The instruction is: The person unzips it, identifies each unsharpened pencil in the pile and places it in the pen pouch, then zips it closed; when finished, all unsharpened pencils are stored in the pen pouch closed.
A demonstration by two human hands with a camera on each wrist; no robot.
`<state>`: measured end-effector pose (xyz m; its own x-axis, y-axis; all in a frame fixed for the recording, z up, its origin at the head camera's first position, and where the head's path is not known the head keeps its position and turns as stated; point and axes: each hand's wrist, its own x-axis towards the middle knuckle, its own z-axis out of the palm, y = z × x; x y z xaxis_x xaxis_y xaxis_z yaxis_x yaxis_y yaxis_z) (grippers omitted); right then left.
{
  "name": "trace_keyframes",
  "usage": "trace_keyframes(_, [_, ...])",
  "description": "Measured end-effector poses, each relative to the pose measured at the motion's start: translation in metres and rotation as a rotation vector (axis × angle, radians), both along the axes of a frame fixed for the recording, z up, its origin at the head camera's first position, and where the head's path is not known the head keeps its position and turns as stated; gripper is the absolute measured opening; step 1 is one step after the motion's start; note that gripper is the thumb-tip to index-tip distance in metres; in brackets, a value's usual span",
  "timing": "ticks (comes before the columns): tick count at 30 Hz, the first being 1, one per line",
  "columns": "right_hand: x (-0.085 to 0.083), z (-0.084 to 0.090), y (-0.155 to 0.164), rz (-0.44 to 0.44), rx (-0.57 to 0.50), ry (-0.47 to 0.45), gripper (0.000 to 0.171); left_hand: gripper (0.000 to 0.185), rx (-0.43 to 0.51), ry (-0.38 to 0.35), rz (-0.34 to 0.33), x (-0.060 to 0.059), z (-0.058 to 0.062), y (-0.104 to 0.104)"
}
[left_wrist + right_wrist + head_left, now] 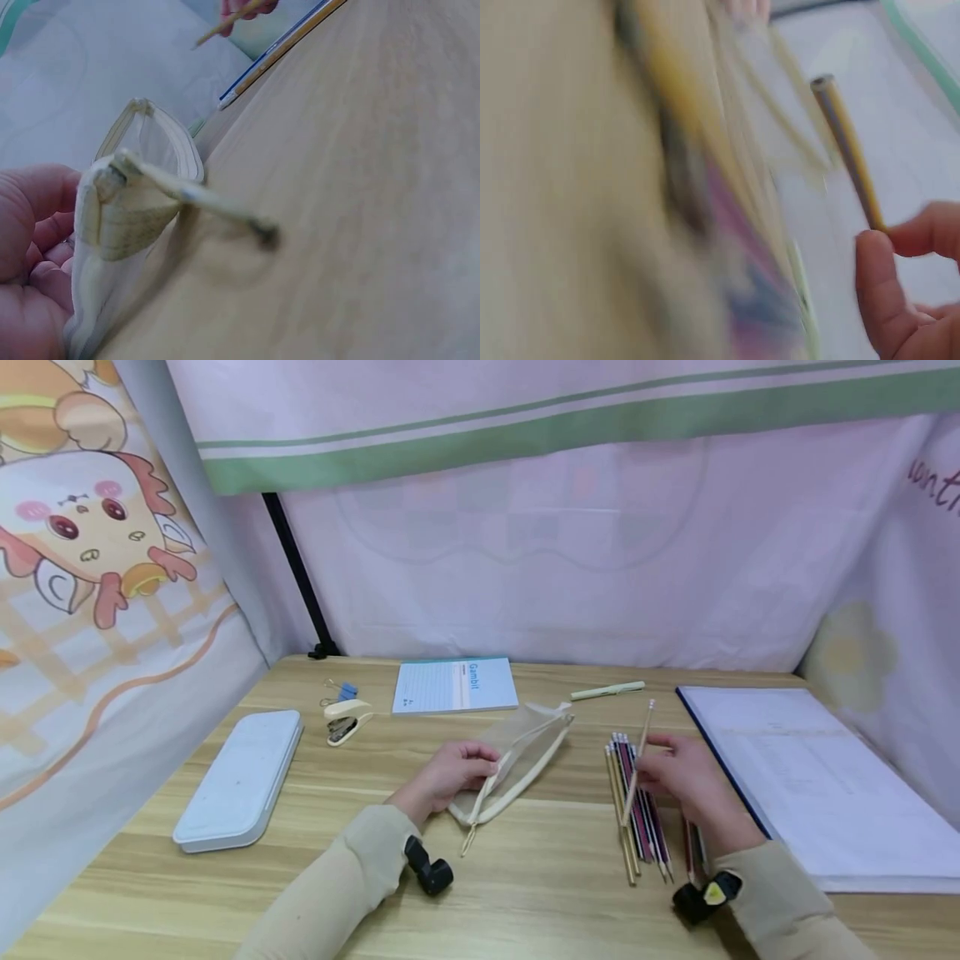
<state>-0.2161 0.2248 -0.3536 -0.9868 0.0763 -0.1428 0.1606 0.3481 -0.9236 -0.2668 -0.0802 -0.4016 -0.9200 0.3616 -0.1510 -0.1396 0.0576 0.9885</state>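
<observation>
In the head view my left hand (456, 772) grips the near left side of a see-through pouch (517, 731) with a cream zip edge, whose mouth gapes. A zip cord hangs from its near corner. The left wrist view shows the fingers behind the pouch wall (131, 225). My right hand (682, 772) pinches a light wooden pencil (647, 727) between thumb and fingertips, tilted above a bunch of pencils (651, 831). Gold and dark purple-striped pencils lie side by side there. In the right wrist view the held pencil (849, 150) stands out sharply; the bunch is blurred.
A white case (240, 777) lies at left, near a cream stapler (348, 722) and blue binder clips (347, 692). Behind are a notebook (456, 685) and a pale green pen (607, 691). A folder with white sheets (817, 777) lies at right. Fabric curtains enclose the table.
</observation>
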Motion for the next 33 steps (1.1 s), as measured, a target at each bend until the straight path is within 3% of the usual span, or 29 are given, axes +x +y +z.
trace_keyframes(2, [0.001, -0.001, -0.020, -0.025, -0.213, -0.006, 0.061, 0.021, 0.001, 0.008, -0.001, 0.000, 0.000, 0.000])
trace_keyframes(4, [0.001, -0.002, -0.041, -0.050, -0.345, -0.012, 0.060, 0.022, 0.008, 0.009, -0.001, 0.001, 0.000, 0.001])
trace_keyframes(9, [-0.007, -0.010, -0.087, -0.112, -0.481, 0.007, 0.055, 0.020, 0.018, 0.037, 0.035, 0.002, 0.001, 0.006])
trace_keyframes(15, [-0.015, -0.020, -0.120, -0.164, -0.507, 0.028, 0.052, 0.018, 0.003, 0.073, 0.107, 0.010, 0.002, 0.014])
trace_keyframes(20, [-0.012, -0.022, -0.134, -0.140, -0.480, 0.030, 0.048, 0.020, 0.044, 0.091, 0.152, 0.017, 0.007, 0.021])
trace_keyframes(33, [-0.008, -0.025, -0.137, -0.084, -0.433, -0.048, 0.043, 0.019, 0.174, 0.068, 0.253, 0.024, 0.011, 0.033])
